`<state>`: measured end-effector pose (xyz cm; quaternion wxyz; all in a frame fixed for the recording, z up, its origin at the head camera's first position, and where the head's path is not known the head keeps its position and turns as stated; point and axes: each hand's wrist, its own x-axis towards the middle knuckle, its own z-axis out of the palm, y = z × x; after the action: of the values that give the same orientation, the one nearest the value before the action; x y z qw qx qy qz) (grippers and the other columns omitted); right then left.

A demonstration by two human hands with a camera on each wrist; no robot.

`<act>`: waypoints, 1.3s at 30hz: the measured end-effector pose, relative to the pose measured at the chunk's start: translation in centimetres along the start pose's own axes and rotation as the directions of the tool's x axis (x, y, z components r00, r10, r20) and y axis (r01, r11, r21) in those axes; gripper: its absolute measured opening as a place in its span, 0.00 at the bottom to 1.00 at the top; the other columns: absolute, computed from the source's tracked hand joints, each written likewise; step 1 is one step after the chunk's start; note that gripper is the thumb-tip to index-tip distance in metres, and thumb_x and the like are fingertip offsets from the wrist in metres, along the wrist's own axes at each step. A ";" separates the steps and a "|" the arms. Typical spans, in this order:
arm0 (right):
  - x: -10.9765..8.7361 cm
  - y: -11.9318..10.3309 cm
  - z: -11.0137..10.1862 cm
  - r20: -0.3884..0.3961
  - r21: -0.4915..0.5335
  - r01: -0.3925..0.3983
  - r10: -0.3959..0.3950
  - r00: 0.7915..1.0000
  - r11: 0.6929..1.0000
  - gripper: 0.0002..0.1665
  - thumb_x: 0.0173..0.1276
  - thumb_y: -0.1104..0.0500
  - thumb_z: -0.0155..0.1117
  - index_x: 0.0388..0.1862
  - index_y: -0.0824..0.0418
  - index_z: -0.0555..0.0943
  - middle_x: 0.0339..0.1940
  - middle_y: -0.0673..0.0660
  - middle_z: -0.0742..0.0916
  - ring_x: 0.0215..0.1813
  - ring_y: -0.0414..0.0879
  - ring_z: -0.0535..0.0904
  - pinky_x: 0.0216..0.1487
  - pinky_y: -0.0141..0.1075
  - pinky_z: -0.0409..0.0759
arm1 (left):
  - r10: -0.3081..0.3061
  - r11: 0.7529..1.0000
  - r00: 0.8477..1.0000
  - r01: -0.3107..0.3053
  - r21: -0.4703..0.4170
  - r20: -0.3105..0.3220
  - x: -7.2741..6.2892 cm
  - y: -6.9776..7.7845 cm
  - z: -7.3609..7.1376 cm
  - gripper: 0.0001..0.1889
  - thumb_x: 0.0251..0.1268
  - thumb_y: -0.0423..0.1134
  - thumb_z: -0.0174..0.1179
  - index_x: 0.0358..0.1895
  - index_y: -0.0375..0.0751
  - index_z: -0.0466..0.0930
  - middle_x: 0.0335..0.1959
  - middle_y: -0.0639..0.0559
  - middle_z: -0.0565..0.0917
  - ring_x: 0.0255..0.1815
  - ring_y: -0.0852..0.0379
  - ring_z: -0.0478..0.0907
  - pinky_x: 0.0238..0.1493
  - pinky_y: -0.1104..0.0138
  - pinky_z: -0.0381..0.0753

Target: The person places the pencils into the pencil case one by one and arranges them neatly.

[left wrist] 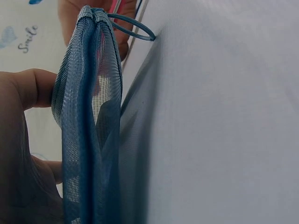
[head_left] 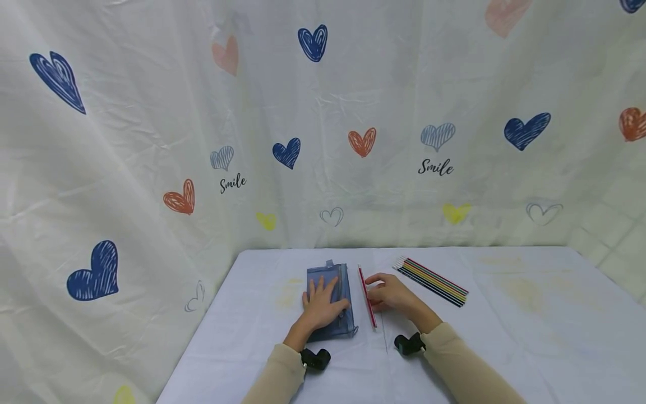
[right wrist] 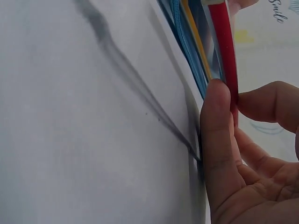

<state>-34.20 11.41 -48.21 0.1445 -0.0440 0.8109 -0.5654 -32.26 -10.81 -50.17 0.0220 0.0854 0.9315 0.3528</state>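
A blue mesh zip pouch (head_left: 330,333) lies on the white-covered table, its wrist loop (left wrist: 135,29) at the near right corner. My left hand (head_left: 319,306) rests on top of it with fingers spread. To the pouch's right, my right hand (head_left: 392,293) pinches a red pencil (head_left: 365,290) between thumb and fingers. In the right wrist view the red pencil (right wrist: 225,46) runs up from the fingertips, with the pouch's blue zipper edge (right wrist: 184,39) and a thin yellow strip (right wrist: 198,37) behind it.
A row of several pencils (head_left: 431,280) in different colours lies side by side, slanting, beyond my right hand. Behind the table (head_left: 504,336) hangs a white curtain (head_left: 383,84) printed with hearts. A black wrist camera sits on each sleeve.
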 end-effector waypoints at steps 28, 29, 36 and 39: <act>3.1 -1.9 3.0 0.081 0.010 -0.078 0.077 0.994 0.997 0.22 0.70 0.66 0.60 0.62 0.71 0.76 0.41 0.61 0.86 0.34 0.46 0.83 0.37 0.39 0.88 | 0.005 1.000 1.000 -0.005 0.007 0.007 0.2 -0.3 0.1 0.45 0.59 0.62 0.56 0.80 0.50 0.60 0.84 0.34 0.50 0.85 0.28 0.34 0.76 0.28 0.34; 3.1 -2.0 3.1 0.081 0.009 -0.077 0.076 0.994 0.997 0.22 0.70 0.66 0.60 0.62 0.71 0.76 0.40 0.61 0.86 0.34 0.46 0.83 0.37 0.39 0.88 | 0.006 1.000 1.000 -0.006 0.007 0.007 0.2 -0.3 0.1 0.45 0.59 0.62 0.56 0.80 0.50 0.60 0.84 0.33 0.50 0.85 0.28 0.34 0.76 0.28 0.35; 3.1 -2.4 3.7 0.060 -0.024 -0.084 0.085 0.995 0.996 0.25 0.70 0.66 0.61 0.65 0.70 0.75 0.40 0.61 0.86 0.34 0.46 0.84 0.39 0.39 0.88 | 0.006 1.000 1.000 -0.006 0.004 0.008 0.2 -0.3 0.1 0.43 0.61 0.61 0.56 0.80 0.50 0.61 0.84 0.33 0.50 0.84 0.28 0.34 0.75 0.28 0.35; 3.1 -2.5 4.0 0.041 -0.015 -0.088 0.088 0.995 0.996 0.25 0.69 0.68 0.61 0.65 0.71 0.75 0.38 0.61 0.86 0.32 0.45 0.85 0.38 0.39 0.88 | 0.002 1.000 1.000 -0.003 0.013 0.012 0.2 -0.3 0.1 0.43 0.62 0.61 0.55 0.80 0.51 0.60 0.84 0.34 0.50 0.85 0.29 0.34 0.76 0.28 0.35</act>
<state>-36.28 6.13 -47.74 0.1857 -0.0208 0.8126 -0.5520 -32.48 -10.90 -50.41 0.0268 0.0888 0.9335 0.3463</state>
